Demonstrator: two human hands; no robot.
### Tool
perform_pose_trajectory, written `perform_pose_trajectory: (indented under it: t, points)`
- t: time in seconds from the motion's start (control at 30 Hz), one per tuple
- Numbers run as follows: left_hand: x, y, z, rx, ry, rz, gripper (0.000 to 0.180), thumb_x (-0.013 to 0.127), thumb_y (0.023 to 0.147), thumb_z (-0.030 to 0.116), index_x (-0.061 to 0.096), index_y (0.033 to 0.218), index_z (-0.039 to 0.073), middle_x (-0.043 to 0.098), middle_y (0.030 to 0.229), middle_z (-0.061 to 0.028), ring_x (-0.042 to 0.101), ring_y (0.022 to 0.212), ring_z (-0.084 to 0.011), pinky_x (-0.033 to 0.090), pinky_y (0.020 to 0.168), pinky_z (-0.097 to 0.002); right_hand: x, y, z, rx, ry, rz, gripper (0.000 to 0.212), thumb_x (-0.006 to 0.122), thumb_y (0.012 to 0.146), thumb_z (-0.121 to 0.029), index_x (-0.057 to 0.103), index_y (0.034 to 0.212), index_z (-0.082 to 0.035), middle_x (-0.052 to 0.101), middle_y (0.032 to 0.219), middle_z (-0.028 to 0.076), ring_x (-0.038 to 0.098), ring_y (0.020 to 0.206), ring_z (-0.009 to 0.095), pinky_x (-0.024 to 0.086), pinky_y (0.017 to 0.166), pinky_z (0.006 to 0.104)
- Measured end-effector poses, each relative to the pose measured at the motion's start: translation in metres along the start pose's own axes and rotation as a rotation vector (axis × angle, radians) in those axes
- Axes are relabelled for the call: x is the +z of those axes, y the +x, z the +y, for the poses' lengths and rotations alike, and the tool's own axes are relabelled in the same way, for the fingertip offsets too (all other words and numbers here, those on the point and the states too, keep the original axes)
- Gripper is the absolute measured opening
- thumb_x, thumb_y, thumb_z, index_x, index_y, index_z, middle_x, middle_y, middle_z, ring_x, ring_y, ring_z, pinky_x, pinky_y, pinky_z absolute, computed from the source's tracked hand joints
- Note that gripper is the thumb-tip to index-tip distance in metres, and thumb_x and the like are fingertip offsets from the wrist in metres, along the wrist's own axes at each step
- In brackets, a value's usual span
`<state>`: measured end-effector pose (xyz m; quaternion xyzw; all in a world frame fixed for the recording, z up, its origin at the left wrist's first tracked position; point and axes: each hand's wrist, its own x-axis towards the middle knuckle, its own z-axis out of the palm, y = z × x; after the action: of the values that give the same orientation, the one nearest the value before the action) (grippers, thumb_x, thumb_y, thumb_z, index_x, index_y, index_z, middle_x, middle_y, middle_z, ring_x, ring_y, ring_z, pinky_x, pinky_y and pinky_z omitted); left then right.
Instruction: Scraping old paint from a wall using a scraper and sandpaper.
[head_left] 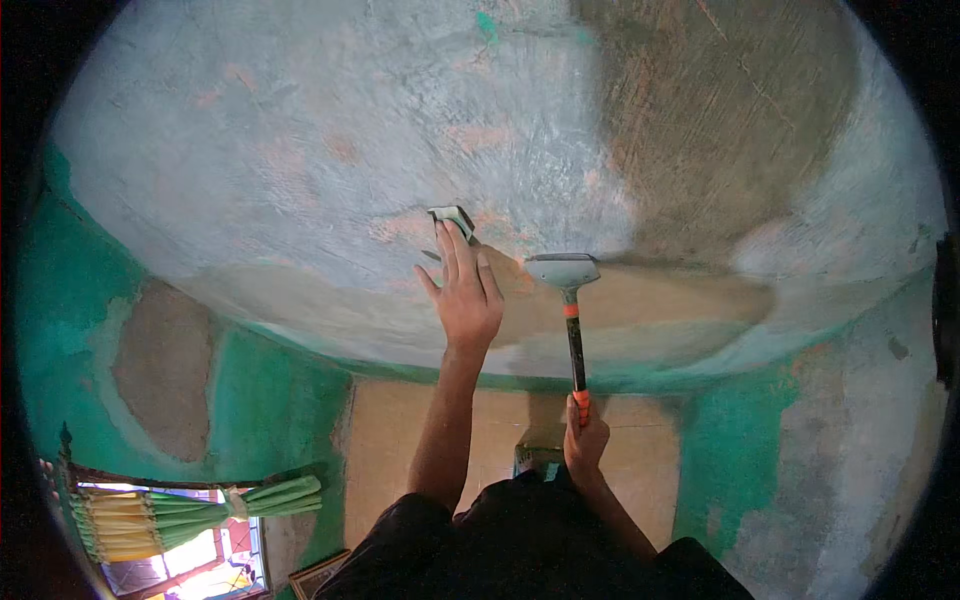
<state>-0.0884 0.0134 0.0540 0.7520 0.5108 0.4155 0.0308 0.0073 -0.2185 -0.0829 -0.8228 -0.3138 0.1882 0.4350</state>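
My left hand [468, 305] is raised to the wall [330, 160], fingers stretched out and pressing a small folded piece of sandpaper [456, 216] against it. The piece is pale with dark edges; its lower part is hidden under my fingertips. Lower and to the right, my right hand [586, 440] is closed round the orange grip of a long-handled scraper [574, 345]. Its wide grey head points up and lies close to or against the wall; I cannot tell whether it touches. The wall has rough grey-white patches with orange-pink spots.
A large brown-grey plaster patch [720, 130] covers the upper right of the wall. Green-painted side walls [265, 400] stand left and right. At the lower left are a window [190, 560] and a tied green-yellow curtain [190, 518]. A tan tiled floor [385, 440] lies below.
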Motion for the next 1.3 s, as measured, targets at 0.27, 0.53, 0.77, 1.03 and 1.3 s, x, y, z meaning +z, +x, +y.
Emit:
perform_pose_trajectory:
  t: [0.27, 0.53, 0.77, 1.03, 1.3]
  points:
    - [0.0, 0.0, 0.003, -0.026, 0.0, -0.046, 0.064, 0.034, 0.105, 0.03, 0.009, 0.158, 0.003, 0.018, 0.163, -0.0223, 0.017, 0.151, -0.0355, 0.001, 0.115, -0.068, 0.021, -0.005, 0.037, -0.137, 0.088, 0.115, 0.034, 0.064, 0.098, -0.034, 0.063, 0.091, 0.0, 0.053, 0.061, 0.01, 0.051, 0.054, 0.018, 0.041, 0.052, 0.0364]
    - [-0.002, 0.0, 0.003, -0.034, -0.012, -0.028, 0.064, 0.033, 0.105, 0.032, 0.012, 0.158, 0.002, 0.02, 0.162, -0.0228, 0.02, 0.15, -0.0367, 0.002, 0.115, -0.0674, 0.019, 0.002, 0.018, -0.049, 0.188, 0.052, 0.03, 0.063, 0.099, -0.03, 0.062, 0.09, -0.001, 0.051, 0.06, 0.008, 0.049, 0.054, 0.015, 0.038, 0.051, 0.0348]
    - [0.004, 0.0, 0.002, 0.002, 0.011, -0.01, 0.065, 0.033, 0.104, 0.032, 0.014, 0.157, 0.0, 0.023, 0.161, -0.0243, 0.022, 0.149, -0.0385, 0.003, 0.114, -0.0687, 0.038, 0.003, 0.046, -0.212, 0.109, 0.15, 0.03, 0.062, 0.1, -0.03, 0.061, 0.089, -0.002, 0.05, 0.061, 0.005, 0.048, 0.055, 0.012, 0.038, 0.051, 0.034]
    - [0.007, 0.001, 0.004, -0.003, -0.024, 0.011, 0.067, 0.035, 0.103, 0.033, 0.013, 0.157, 0.0, 0.021, 0.161, -0.0244, 0.023, 0.149, -0.0378, 0.002, 0.114, -0.0686, 0.046, 0.009, 0.062, -0.194, 0.089, 0.135, 0.032, 0.063, 0.099, -0.032, 0.062, 0.09, -0.002, 0.052, 0.062, 0.007, 0.051, 0.055, 0.015, 0.04, 0.052, 0.0341]
    - [0.006, -0.002, 0.001, -0.009, -0.023, -0.013, 0.068, 0.038, 0.104, 0.031, 0.011, 0.158, 0.002, 0.019, 0.162, -0.0244, 0.02, 0.15, -0.0385, 0.001, 0.115, -0.0674, 0.037, -0.003, 0.045, -0.09, 0.061, 0.045, 0.031, 0.062, 0.099, -0.032, 0.065, 0.09, -0.002, 0.054, 0.06, 0.009, 0.053, 0.052, 0.019, 0.041, 0.051, 0.0353]
